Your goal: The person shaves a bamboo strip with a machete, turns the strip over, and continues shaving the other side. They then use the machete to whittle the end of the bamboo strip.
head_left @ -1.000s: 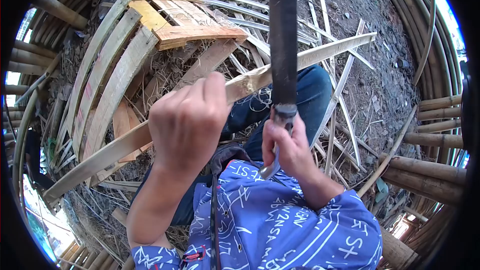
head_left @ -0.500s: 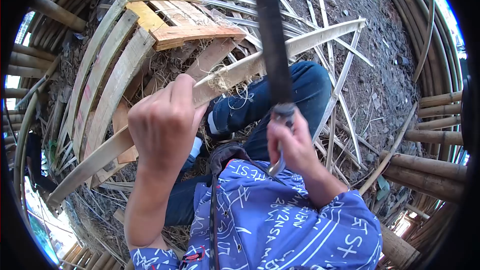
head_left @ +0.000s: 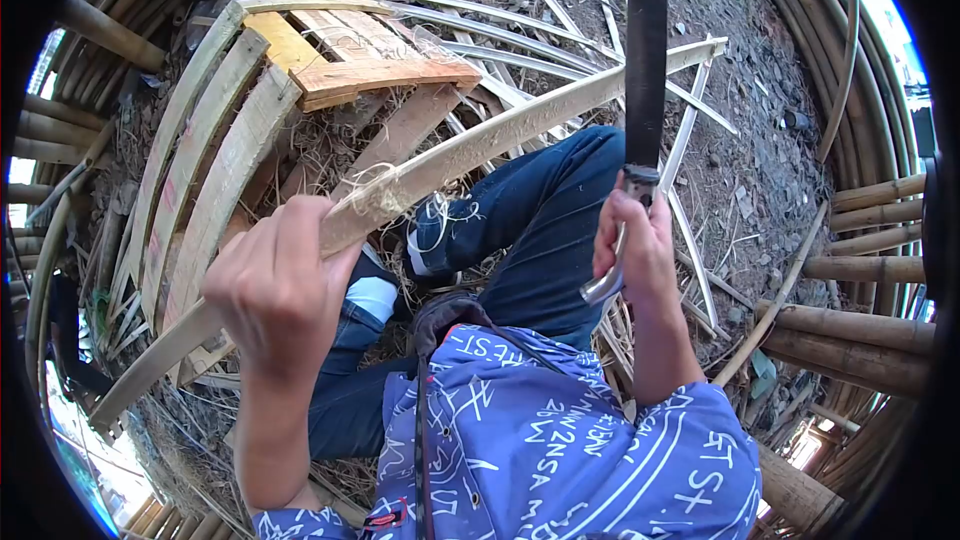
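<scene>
A long pale bamboo strip point(head_left: 510, 130) runs diagonally from lower left to upper right, across the front of my raised knee. My left hand point(head_left: 275, 280) is closed around its lower part. Thin curled shavings point(head_left: 385, 190) cling to the strip just beyond my fingers. My right hand point(head_left: 637, 245) grips the handle of a large machete point(head_left: 647, 60), whose dark broad blade points up and overlaps the strip's far part in view. Whether blade and strip touch cannot be told. A curved metal guard shows below my right fingers.
A slatted wooden crate point(head_left: 385, 73) stands at the upper left, beside curved wooden boards point(head_left: 225, 180). Loose pale strips point(head_left: 500, 25) lie scattered on the dirt ground. Thick bamboo poles point(head_left: 850, 333) line the right side, with more at the left.
My right hand and the machete have moved right, away from my left hand. My left hand has shifted slightly left and down along the strip.
</scene>
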The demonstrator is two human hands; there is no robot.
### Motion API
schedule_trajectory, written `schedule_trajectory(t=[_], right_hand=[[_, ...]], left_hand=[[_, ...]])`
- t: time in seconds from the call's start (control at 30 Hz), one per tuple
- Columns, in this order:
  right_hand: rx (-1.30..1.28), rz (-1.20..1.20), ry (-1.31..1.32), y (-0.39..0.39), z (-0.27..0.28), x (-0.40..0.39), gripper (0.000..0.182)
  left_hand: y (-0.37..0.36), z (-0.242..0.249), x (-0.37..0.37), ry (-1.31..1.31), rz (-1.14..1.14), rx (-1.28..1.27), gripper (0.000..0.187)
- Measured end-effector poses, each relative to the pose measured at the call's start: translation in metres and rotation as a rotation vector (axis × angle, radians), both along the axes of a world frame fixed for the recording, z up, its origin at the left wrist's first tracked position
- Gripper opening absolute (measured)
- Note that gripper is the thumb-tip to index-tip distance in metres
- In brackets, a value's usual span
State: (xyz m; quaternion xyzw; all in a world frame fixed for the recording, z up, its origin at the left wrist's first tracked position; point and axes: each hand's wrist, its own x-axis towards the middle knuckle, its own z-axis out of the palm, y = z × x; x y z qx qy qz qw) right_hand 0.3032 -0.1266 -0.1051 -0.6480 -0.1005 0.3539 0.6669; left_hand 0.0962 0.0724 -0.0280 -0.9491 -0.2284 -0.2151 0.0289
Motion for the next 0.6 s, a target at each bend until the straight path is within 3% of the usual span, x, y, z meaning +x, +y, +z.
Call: schedule_trajectory(t=[0.2, 0.3, 0.37, 0.6], right_hand=[[-0.065, 0.036, -0.075, -0.001, 0.005, -0.002, 0.018], [-0.068, 0.166, 0.018, 0.005, 0.006, -0.022, 0.022], [-0.075, 0.227, 0.051, 0.011, 0.005, -0.034, 0.014], [-0.031, 0.333, 0.131, 0.019, 0.017, -0.056, 0.015]], left_hand=[[0.002, 0.004, 0.001, -0.057, -0.1, 0.126, 0.032], [-0.001, 0.0, 0.002, -0.008, -0.067, 0.117, 0.034], [-0.001, -0.001, 0.001, 0.068, -0.024, 0.078, 0.035], [0.0, -0.01, 0.004, 0.036, -0.004, 0.026, 0.039]])
